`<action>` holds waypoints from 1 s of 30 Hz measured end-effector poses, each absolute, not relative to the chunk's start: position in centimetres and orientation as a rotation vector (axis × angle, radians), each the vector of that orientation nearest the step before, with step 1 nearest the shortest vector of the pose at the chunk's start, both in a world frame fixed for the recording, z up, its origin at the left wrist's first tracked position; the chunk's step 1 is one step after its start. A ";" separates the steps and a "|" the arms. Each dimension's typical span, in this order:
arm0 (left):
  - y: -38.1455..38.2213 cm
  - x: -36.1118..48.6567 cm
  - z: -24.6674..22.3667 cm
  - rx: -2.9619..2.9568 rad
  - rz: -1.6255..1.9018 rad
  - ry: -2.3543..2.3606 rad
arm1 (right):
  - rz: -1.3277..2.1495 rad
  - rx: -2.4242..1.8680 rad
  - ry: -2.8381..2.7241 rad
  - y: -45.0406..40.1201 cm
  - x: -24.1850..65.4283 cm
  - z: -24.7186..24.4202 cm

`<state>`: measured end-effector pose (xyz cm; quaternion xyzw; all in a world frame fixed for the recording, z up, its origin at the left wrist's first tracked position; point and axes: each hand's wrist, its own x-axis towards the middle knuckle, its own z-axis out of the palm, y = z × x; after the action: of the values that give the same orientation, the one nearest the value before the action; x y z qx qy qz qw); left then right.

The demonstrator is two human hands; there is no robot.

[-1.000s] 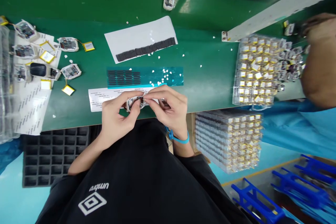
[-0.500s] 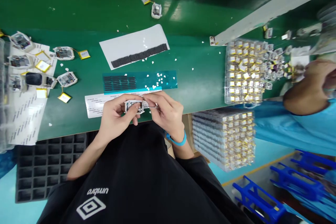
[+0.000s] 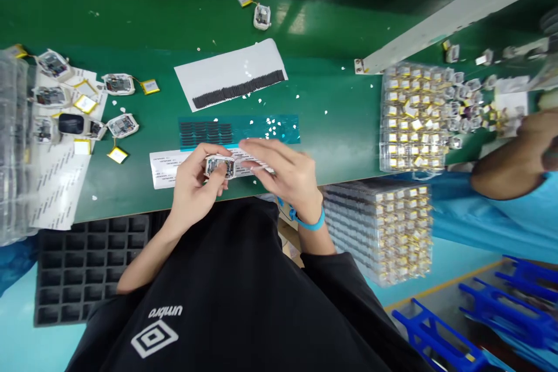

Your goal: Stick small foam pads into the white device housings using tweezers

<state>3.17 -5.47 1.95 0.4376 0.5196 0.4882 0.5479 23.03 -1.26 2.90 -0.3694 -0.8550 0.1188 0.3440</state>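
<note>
My left hand is closed around a small white watch case with its circuit board exposed, the thumb lying on the board. Just right of the case is my right hand, its fingers fairly straight. Between its fingers and thumb runs a slim silvery tool that looks like tweezers, partly hidden by the fingers. Beneath both hands lies a printed white backing strip. Beyond it are a teal film sheet with rows of thin black strips and a white sheet edged with black strips.
Several open watch cases with wired yellow batteries lie on the left, beside stacked clear trays. Battery-filled trays stand on the right, near a metal post and another person's arm. White bits dot the green table.
My right hand has drawn slightly right, away from the watch case, and its fingers have straightened. My left hand still holds the case. The whole view has shifted a little.
</note>
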 end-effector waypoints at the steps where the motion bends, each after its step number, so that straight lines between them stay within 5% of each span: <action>1: -5.6 3.1 1.9 1.065 1.143 1.224 | 0.285 -0.894 -2.286 -1.5 23.0 2.9; 17: -7.5 3.6 3.1 1.315 1.092 1.245 | 0.015 -0.806 -2.293 -3.4 23.8 2.7; 27: -8.5 4.4 2.9 1.461 1.283 1.309 | 0.056 -0.873 -2.428 -5.3 24.1 3.9; 30: -8.6 4.3 2.5 1.506 1.306 1.327 | 0.316 -0.919 -2.259 -5.4 23.5 4.0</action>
<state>4.30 -8.58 2.55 0.5856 0.5158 0.5079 0.3649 23.50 -5.41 3.95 -0.3522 -0.8657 0.1211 0.3345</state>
